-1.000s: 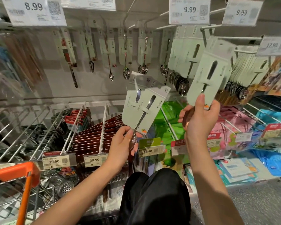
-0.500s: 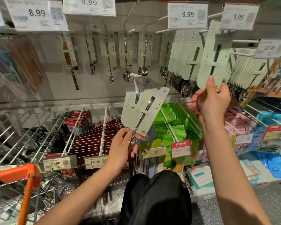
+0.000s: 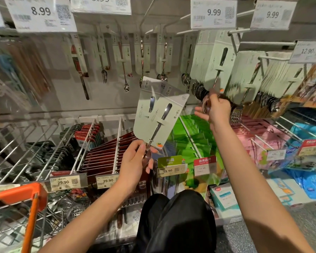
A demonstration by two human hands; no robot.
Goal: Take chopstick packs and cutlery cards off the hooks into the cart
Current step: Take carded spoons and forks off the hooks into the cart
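My left hand (image 3: 135,161) holds two pale green spoon cards (image 3: 159,114) by the lower spoon end, fanned upward in the middle of the view. My right hand (image 3: 217,108) pinches the spoon bowl at the bottom of another pale green cutlery card (image 3: 216,70), which lies against the thick stack hanging on the hook under a 9.99 tag. More single cutlery cards (image 3: 163,57) hang along the back wall. Dark red chopstick packs (image 3: 106,154) fill the lower hooks. The cart (image 3: 16,194), orange-handled with a wire basket, is at the lower left.
A second thick stack of cutlery cards (image 3: 274,77) hangs to the right under a 12.90 tag. Green packs (image 3: 192,143) and pink packs (image 3: 259,139) sit on lower hooks. Long wire hooks (image 3: 252,12) with price tags jut out overhead. My dark-trousered knee (image 3: 175,220) is below.
My right hand has moved up and then left with its card, which now rests against the hanging stack. My left hand has kept its two cards nearly still.
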